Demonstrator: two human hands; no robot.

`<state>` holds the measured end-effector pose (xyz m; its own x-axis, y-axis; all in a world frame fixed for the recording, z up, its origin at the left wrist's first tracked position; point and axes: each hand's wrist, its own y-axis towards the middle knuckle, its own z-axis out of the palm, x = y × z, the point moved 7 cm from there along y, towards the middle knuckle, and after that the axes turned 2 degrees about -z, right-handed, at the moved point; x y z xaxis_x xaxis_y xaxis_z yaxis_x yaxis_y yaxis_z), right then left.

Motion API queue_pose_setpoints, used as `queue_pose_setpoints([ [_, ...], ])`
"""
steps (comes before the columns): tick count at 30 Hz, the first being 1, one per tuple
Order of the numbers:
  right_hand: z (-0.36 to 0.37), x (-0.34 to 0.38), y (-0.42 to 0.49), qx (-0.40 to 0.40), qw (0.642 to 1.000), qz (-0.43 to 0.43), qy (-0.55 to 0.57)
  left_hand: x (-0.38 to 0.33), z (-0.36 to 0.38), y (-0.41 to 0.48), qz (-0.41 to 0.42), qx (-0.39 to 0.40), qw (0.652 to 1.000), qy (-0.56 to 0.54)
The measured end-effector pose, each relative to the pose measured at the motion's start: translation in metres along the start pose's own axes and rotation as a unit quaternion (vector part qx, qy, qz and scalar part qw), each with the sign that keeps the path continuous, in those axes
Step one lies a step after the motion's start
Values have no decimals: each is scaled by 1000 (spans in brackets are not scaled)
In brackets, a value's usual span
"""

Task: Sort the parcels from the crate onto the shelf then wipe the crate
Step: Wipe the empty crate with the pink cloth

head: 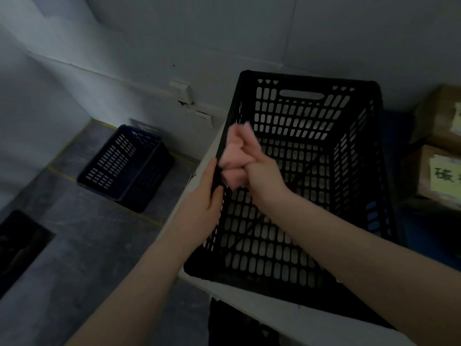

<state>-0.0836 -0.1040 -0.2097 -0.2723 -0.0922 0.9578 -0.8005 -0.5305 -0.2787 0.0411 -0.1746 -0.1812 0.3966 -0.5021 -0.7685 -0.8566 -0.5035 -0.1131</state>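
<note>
Crate (311, 78): black perforated plastic, sits on a white surface (262, 303), long axis pointing away from the camera. No parcels visible inside, and the white shows through the floor holes, so I judge sorting is done and this is the wipe step.

Handling, my read: light when empty and stiff enough to hold shape, but the lattice walls probably flex a bit under a sideways push. Smooth plastic on a smooth top looks likely to skid, so it needs bracing. Best holds are the solid rim and the handle slot (301, 94) in the far wall (a near-side slot isn't visible from here). Hole edges can snag the cloth.

Pink cloth (233, 161): soft, bunched into a wad, pressed at the top of the left wall. It's blurred.

Right hand (262, 168): fingers curled tight in a fist round the wad.

Left hand (207, 198): grips the left wall just below the cloth, fingers together and hooked over the rim, thumb lying along it. Reads as the brace.

Further out: cardboard boxes (434, 171) with a yellow label (446, 176) just right of the crate, a second dark crate (124, 168) well apart on the floor (87, 221), a wall socket (182, 92) behind.
</note>
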Motion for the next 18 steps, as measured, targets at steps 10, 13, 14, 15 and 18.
queue_pose_setpoints([
  [10, 34, -11, -46, 18, 941, -254, -224, 8, -2, 3, -15, -26, 997, -69],
  [13, 34, -56, -41, 53, 952, -178, -244, 9, 0, 2, -23, -15, 998, -54],
  [14, 26, -59, -40, 59, 942, -182, -274, 10, 0, 1, -26, -13, 998, -52],
  [15, 16, -59, -35, 45, 930, -187, -312, 10, 0, 1, -25, -13, 998, -53],
  [18, 14, -76, -29, 165, 899, -180, -365, 11, 2, 2, -34, -5, 997, -63],
])
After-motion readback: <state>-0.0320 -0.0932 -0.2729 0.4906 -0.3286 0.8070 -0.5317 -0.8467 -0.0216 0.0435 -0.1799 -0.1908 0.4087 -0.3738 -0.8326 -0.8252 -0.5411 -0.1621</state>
